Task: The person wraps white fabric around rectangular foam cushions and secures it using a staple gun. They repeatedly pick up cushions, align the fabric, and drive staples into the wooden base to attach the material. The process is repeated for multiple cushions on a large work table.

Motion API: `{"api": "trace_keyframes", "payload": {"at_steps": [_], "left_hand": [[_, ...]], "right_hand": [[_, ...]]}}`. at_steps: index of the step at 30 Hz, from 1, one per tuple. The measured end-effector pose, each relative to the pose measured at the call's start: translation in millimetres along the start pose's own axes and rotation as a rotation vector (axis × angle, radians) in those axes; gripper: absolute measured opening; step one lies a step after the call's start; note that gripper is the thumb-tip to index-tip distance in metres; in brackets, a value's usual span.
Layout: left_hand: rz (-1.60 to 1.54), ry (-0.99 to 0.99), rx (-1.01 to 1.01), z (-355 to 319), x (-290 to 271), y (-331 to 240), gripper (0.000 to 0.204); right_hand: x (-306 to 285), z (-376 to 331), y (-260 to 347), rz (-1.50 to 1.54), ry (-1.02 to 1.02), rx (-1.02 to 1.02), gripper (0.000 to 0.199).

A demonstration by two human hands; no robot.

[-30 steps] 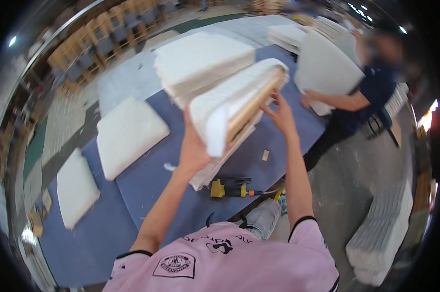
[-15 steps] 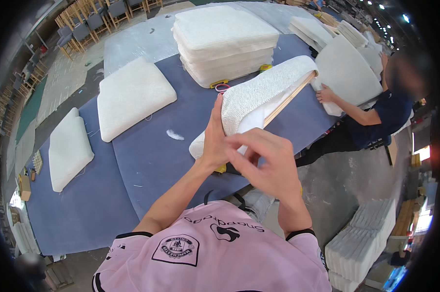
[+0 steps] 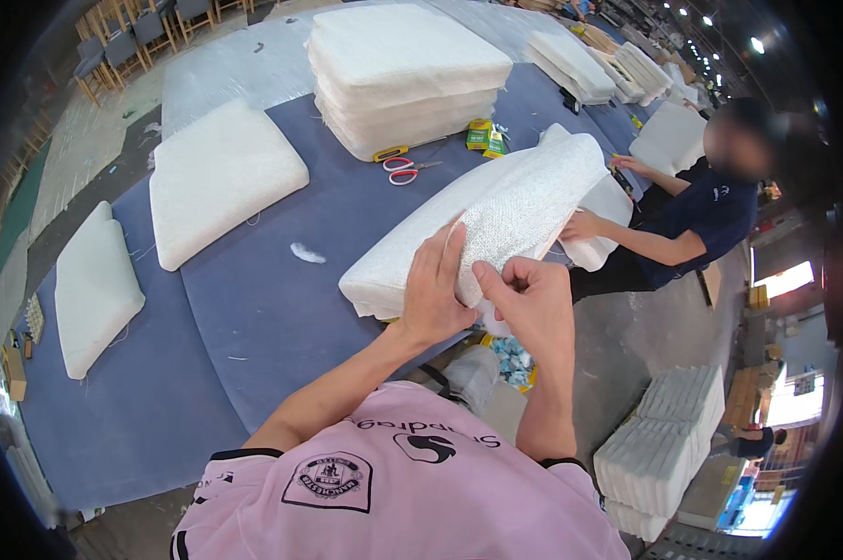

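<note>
A: What is shown at the far left of the blue table (image 3: 253, 317)?

B: Two white cushions are laid there: a narrow cushion (image 3: 95, 289) at the edge, then a square cushion (image 3: 221, 177), well apart. A tuft of stuffing (image 3: 306, 253) lies between that one and the middle.

A: And in the middle?

B: A long white padded panel (image 3: 496, 219) is lain across the near table edge. Its near end is held by both hands. The left hand (image 3: 437, 294) is pressed flat on the covering, fingers spread slightly. The right hand (image 3: 530, 303) is closed in a pinch on the covering's edge, just beside the left.

A: How is this step best handled?

B: In judgement, the fabric should be kept pinned by the flat hand while the pinched edge is drawn taut and evenly, so no wrinkle is trapped. Short pulls are advised, since the cover looks loose-woven.

A: What lies behind and to the right?

B: A stack of white cushions (image 3: 403, 75) is set behind, with red-handled scissors (image 3: 404, 170) near it. At the right, the panel's far end is touched by a seated person's hand (image 3: 580, 226).
</note>
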State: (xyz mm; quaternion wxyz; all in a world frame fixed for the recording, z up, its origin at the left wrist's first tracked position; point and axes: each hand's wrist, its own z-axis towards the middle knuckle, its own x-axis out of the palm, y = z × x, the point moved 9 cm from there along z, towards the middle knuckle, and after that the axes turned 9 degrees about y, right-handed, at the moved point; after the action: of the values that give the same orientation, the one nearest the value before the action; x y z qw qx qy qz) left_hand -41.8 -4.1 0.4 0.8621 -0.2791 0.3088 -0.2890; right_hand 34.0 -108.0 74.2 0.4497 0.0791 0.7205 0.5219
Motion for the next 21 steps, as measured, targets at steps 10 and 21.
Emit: {"api": "trace_keyframes", "payload": {"at_steps": [10,21], "left_hand": [[0.008,-0.079,-0.026,18.2,-34.8,18.2,0.103],[-0.602,0.380,-0.082,50.2,-89.1,49.8,0.092]], "right_hand": [[26.9,-10.7,-49.3,0.328,-0.137,-0.187,0.046],[63.0,81.5,-28.9,0.666,0.252,-0.236,0.037]]}}
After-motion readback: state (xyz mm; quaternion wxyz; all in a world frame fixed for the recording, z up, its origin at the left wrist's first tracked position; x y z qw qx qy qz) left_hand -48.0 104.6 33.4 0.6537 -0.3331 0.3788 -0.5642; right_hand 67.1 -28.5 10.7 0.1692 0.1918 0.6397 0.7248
